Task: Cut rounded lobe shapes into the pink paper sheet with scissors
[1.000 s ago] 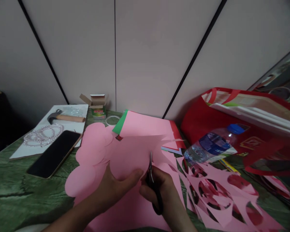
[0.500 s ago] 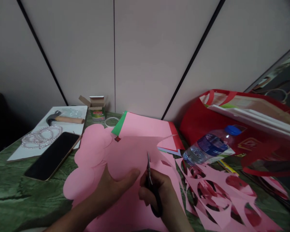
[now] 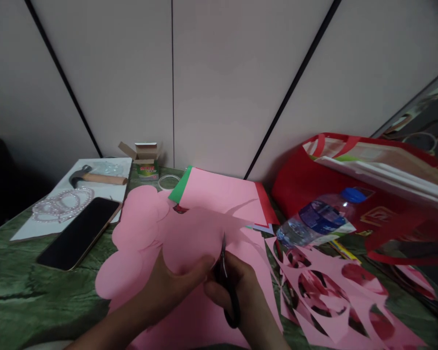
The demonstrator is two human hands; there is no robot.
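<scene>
My left hand (image 3: 177, 282) grips a piece of pink paper (image 3: 193, 238), its thumb on top near the lower edge. In my right hand (image 3: 237, 287) is a pair of scissors (image 3: 226, 287) with black handles. Their blades point away from me at the right part of the held paper, close to my left thumb. Beneath both hands lie larger pink sheets (image 3: 197, 321). Several pink paper circles (image 3: 120, 272) overlap in a heap to the left of the held paper.
Pink offcuts with round holes (image 3: 350, 301) lie at right, beside a water bottle (image 3: 314, 218) leaning by a red bag (image 3: 295, 175). Coloured sheets (image 3: 222, 192) lie behind. At left are a phone (image 3: 80, 233), a hammer (image 3: 98, 177), bead strings (image 3: 63, 204) and a small box (image 3: 147, 165).
The held paper has shifted and turned slightly, its right-hand strip now lying differently. The scissors have moved a little closer to my left thumb.
</scene>
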